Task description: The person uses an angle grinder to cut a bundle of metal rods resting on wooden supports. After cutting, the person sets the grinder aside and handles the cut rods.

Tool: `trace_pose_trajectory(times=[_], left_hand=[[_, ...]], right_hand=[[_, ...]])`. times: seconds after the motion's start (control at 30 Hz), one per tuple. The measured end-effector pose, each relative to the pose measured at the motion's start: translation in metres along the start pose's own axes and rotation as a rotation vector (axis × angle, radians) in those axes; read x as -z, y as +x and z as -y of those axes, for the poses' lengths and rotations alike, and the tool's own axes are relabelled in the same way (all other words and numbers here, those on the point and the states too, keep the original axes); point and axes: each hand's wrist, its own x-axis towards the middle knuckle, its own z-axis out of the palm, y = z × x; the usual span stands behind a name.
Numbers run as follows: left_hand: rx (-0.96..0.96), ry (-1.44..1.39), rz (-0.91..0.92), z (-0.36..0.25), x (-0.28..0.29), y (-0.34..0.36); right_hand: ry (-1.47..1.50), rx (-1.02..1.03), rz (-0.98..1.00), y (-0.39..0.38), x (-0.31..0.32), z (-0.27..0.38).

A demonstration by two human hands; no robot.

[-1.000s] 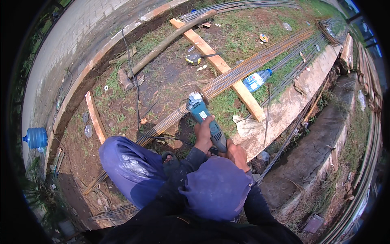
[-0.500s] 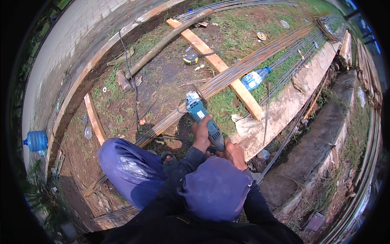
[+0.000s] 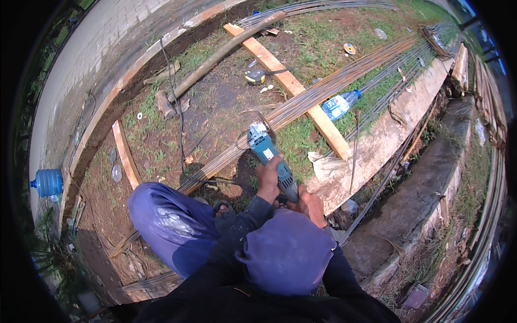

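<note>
Little has been moved since the earlier frames: the blue angle grinder point(image 3: 267, 153) has been kept at the same spot on the bundle of steel rods point(image 3: 301, 105), and only the view has been shifted slightly. From this it is judged that one cut is being worked steadily rather than a new one begun.

The grinder body is gripped by the left hand point(image 3: 267, 180), closed around its middle; the rear handle is held by the right hand point(image 3: 308, 203), also closed around it. The disc end is laid against the rods where the bundle runs diagonally over the ground, just left of the wooden plank point(image 3: 293, 86) crossing beneath.

Counted: one grinder, one long rod bundle under the tool, with further rods lying along the right edge; two planks, the second point(image 3: 125, 153) lying apart at the left; one plastic bottle point(image 3: 339, 105) beside the crossing plank; one large blue water jug point(image 3: 47, 182) far left; one tape measure point(image 3: 254, 76) near the plank. A power cord point(image 3: 173, 91) is trailed across the soil.
</note>
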Motion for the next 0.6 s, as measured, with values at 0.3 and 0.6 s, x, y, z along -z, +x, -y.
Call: trace_pose_trajectory(times=[0.3, 0.6], left_hand=[[-0.006, 0.024, -0.018, -0.002, -0.001, -0.008], [-0.031, 0.029, -0.026, 0.002, -0.001, -0.011]], right_hand=[[0.012, -0.037, 0.031, -0.003, -0.002, -0.002], [0.032, -0.014, 0.013, -0.006, -0.006, -0.008]])
